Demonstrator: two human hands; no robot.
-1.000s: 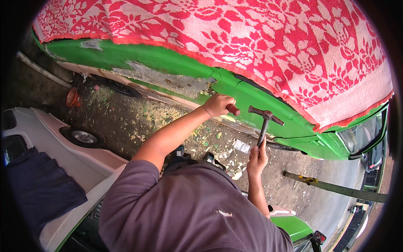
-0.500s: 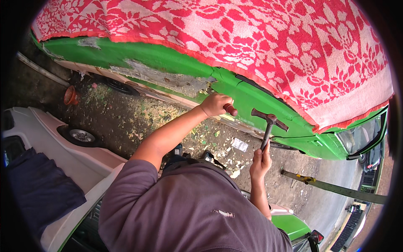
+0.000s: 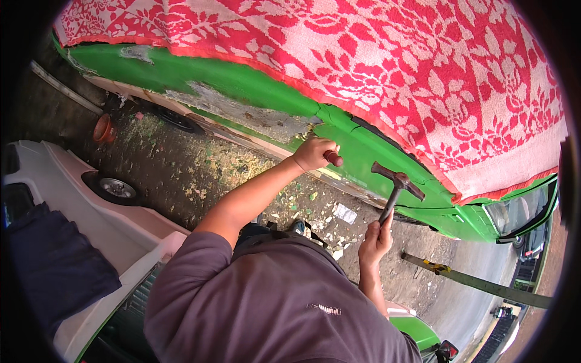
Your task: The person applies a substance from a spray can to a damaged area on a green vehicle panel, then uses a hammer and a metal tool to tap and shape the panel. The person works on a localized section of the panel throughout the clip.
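My left hand (image 3: pixel 315 153) is wrapped round a reddish-brown handle (image 3: pixel 333 158), close against the side of a green car (image 3: pixel 357 148). The working end of that tool is hidden behind the hand and the car's side. In my right hand (image 3: pixel 375 243) is a hammer (image 3: pixel 394 189) gripped by its dark shaft, its metal head raised a short way right of the handle's end. Left of my left hand the car body has a rough grey patch (image 3: pixel 242 115) where the green paint is gone.
A red and pink floral cloth (image 3: pixel 363 54) covers the car's top. Paint flakes and a white paper (image 3: pixel 345 213) lie on the ground. Behind me on the left stands a pale vehicle (image 3: pixel 121 212) with dark fabric (image 3: pixel 60 266) on it. A post (image 3: pixel 478 281) is at right; an orange pot (image 3: pixel 105 129) lies far left.
The hammer head has shifted slightly right and down in the view, still in my right hand. My left hand keeps its grip on the handle. The whole view has shifted a little.
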